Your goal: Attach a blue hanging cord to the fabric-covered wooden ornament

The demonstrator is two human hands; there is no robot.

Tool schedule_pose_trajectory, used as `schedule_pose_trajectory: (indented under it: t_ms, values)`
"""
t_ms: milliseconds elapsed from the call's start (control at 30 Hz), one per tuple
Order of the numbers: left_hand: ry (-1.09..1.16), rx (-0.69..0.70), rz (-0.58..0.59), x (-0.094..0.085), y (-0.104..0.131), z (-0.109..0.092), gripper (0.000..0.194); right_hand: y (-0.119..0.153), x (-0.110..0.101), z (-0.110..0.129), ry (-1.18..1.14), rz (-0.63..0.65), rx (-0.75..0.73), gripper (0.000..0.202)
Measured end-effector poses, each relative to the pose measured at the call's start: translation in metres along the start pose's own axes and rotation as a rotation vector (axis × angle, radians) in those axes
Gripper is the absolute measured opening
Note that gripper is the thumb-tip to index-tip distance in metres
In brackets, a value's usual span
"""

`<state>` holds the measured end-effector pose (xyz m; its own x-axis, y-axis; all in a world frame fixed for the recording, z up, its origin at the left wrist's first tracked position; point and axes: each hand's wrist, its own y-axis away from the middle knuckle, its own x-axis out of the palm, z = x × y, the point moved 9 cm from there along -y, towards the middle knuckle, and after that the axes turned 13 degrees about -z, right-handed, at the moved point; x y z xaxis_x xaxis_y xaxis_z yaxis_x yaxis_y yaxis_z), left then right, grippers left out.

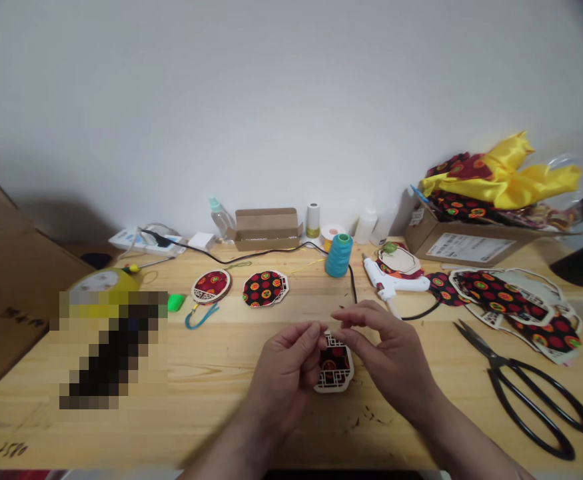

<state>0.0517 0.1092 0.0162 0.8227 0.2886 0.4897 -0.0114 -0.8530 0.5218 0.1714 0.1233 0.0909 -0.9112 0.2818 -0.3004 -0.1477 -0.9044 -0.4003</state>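
My left hand (pixel 288 360) is closed, thumb pressed on the forefinger; whatever it pinches is too small or hidden to name. Across a small gap, my right hand (pixel 388 357) has its thumb and fingers apart, with nothing visible between them. Just below the fingertips is an octagonal wooden lattice frame (pixel 334 381) backed with dark red-and-black patterned fabric. The left fingers overlap its left edge, and I cannot tell whether they grip it. A blue thread cone (pixel 338 257) stands beyond the hands.
Large black scissors (pixel 496 362) lie at right, near stacked fabric-covered frames (pixel 511 297). A white glue gun (pixel 391 280) and its cable lie behind my right hand. Further left are a round ornament (pixel 212 287) and an octagonal fabric piece (pixel 265 289). A fabric-filled carton (pixel 471 243) stands back right.
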Motion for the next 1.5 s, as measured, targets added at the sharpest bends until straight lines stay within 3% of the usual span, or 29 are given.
schedule_pose_trajectory:
  t_ms: [167, 433, 767, 933, 1067, 1500]
  values:
    - [-0.071, 0.008, 0.009, 0.000, 0.002, 0.003, 0.021, -0.001, 0.002, 0.002, -0.032, 0.006, -0.012, 0.006]
    - [-0.227, 0.044, 0.005, 0.000, 0.003, 0.005, 0.025, -0.003, 0.002, 0.009, 0.010, 0.074, -0.081, 0.012]
    - [-0.284, 0.099, -0.003, 0.002, 0.005, 0.000, 0.021, 0.000, 0.005, -0.008, 0.022, 0.148, 0.037, 0.006]
    - [-0.312, 0.095, 0.028, 0.003, 0.006, 0.001, 0.021, 0.002, 0.010, -0.010, -0.088, 0.252, 0.042, 0.024]
    - [-0.336, 0.091, 0.036, 0.003, 0.005, 0.002, 0.018, 0.002, 0.014, -0.003, -0.139, 0.332, -0.001, 0.015]
    - [-0.184, 0.014, 0.055, 0.005, 0.006, 0.007, 0.026, -0.002, 0.007, 0.002, -0.012, 0.237, -0.082, 0.017]
